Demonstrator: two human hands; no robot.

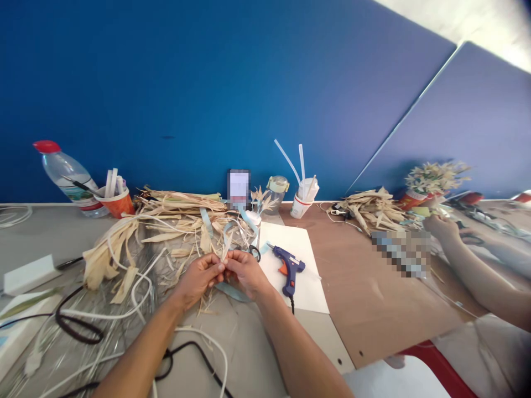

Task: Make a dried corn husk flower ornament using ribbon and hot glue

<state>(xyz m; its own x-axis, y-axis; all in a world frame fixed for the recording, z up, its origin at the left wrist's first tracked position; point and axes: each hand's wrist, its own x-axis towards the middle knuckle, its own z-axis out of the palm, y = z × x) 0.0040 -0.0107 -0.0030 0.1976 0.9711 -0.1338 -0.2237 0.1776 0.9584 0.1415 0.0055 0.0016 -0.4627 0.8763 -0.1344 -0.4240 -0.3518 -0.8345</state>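
Observation:
My left hand (203, 275) and my right hand (244, 271) meet fingertip to fingertip above the table. Both are closed in a pinch on a small pale piece of dried corn husk (224, 253), whose tip sticks up between the fingers. Light blue ribbon (234, 292) lies curled beneath and behind the hands. Just right of my right hand, a blue glue gun (289, 268) with an orange trigger rests on a white sheet (313, 293). A pair of scissors shows only a black handle loop (254, 253). Dried corn husks (182, 202) are heaped beyond my hands.
At the left stand a tilted plastic bottle (68, 171) and an orange cup (118, 203) of sticks. White cables (124, 315) cross the near left. A phone (239, 185), a jar (277, 190) and a cup with glue sticks (301, 204) line the blue partition. Another person's arm (477, 271) reaches in at right.

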